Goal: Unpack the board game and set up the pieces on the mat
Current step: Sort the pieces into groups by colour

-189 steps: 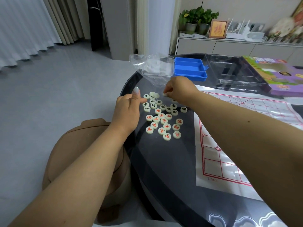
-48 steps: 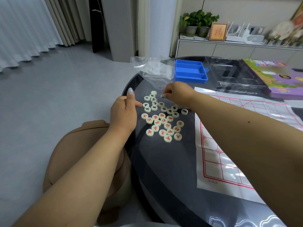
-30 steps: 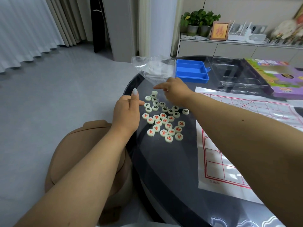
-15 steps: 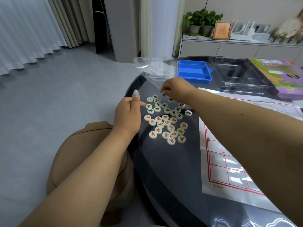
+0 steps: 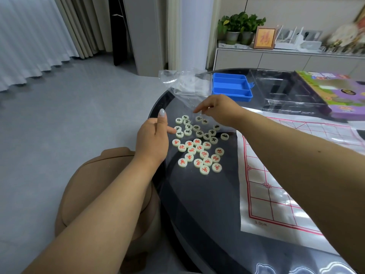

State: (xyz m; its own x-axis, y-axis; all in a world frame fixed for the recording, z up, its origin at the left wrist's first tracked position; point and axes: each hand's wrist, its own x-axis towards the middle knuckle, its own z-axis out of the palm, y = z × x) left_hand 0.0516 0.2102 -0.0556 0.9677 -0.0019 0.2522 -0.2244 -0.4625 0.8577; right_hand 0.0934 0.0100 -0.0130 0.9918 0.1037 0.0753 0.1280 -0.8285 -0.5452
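While the right hand [image 5: 219,110] hovers over the far end of the piece cluster, its fingers [image 5: 198,110] are loosely spread and pointing down-left, nothing pinched; fingertips just above two black-marked discs. The left hand [image 5: 153,138] rests at the table edge beside the cluster, thumb up, index finger stretched toward the nearest black-marked pieces, other fingers curled under, holding nothing that shows.

The chess pieces [image 5: 198,144], pale round discs, lie loose on the dark glass table [image 5: 197,204], not on the mat. Black-character pieces [image 5: 194,128] sit on the far side, red-character pieces [image 5: 199,155] nearer the person, two groups touching in the middle. One black-marked piece [image 5: 224,136] sits slightly apart toward the mat.

The mat [image 5: 276,186], white with a red grid, lies to the right of the pieces, its left edge near them, partly under the right forearm. No pieces on the part that shows.

Behind the right hand: a crumpled clear plastic bag [image 5: 185,84], then a blue tray [image 5: 232,87], a clear plastic insert [image 5: 284,93], and the purple-green game box [image 5: 335,89] at far right. A tan stool [image 5: 94,186] stands below the left forearm, by the table.
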